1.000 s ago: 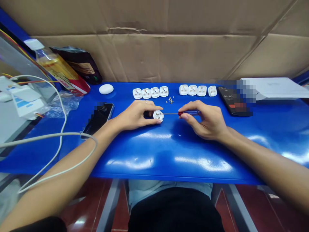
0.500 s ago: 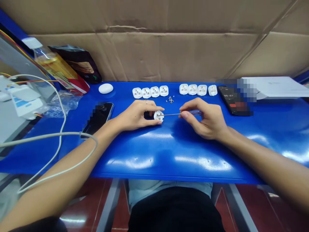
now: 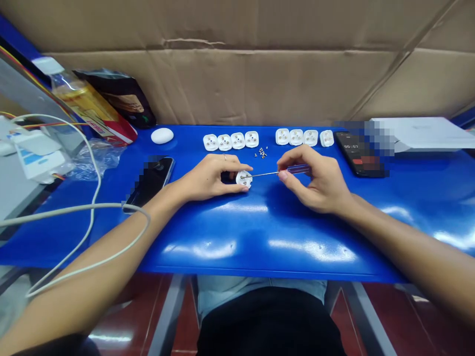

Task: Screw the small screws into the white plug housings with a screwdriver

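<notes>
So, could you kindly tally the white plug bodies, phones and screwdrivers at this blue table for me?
White plug bodies: 9 (one at the left hand)
Phones: 2
Screwdrivers: 1 (in the right hand)
Total: 12
The tiny screws are too small to count, so they are left out.

A blue table point(image 3: 208, 232) carrying white plug bases point(image 3: 224, 143), loose screws point(image 3: 262, 153), two phones point(image 3: 163, 170)

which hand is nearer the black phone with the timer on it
Right hand: just left of the black phone and a little closer to the person. Left hand: much farther left of the phone, beyond the right hand.
</notes>
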A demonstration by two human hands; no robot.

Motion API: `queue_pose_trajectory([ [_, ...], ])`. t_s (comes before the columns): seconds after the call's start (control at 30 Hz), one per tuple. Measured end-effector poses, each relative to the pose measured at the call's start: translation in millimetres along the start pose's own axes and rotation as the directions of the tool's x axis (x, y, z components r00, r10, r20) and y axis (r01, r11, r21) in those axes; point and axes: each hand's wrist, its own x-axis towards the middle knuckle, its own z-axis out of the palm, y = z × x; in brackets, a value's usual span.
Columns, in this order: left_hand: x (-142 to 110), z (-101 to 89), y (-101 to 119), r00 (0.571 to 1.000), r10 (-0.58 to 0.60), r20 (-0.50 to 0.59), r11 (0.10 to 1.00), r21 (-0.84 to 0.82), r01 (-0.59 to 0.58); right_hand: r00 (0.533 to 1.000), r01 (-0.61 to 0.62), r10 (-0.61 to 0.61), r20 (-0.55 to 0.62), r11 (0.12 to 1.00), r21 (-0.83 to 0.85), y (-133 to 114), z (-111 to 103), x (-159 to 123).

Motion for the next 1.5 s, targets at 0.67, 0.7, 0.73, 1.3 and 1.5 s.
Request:
queue_pose_trajectory([
  [0.67, 0.6, 1.2, 1.6, 1.000, -0.027, 0.010, 1.000, 0.012, 0.027, 1.000, 0.022, -0.022, 0.005, 1.000, -0.016, -4.2, 1.7, -2.8],
  [0.7, 0.6, 1.5, 1.8, 1.000, -0.028, 0.013, 1.000, 0.010, 0.028, 1.000, 0.017, -0.017, -0.005, 0.999, -0.027, -4.2, 1.7, -2.9],
  [0.73, 0.7, 1.8, 2.1, 0.999, -0.029, 0.016, 1.000, 0.009, 0.029, 1.000, 0.006, -0.007, -0.022, 0.999, -0.045, -4.1, 1.6, -3.2],
  [1.3, 1.4, 2.5, 4.5, 0.999, -0.009, 0.044, 1.000, 0.025, 0.008, 0.998, -0.059, 0.058, -0.017, 0.997, -0.043, -1.8, 0.0, -4.2],
  [1.5, 1.2, 2.6, 4.0, 0.999, -0.008, 0.040, 0.999, 0.032, 0.007, 0.999, -0.047, 0.047, -0.007, 0.999, 0.000, -2.5, -0.4, -4.3],
])
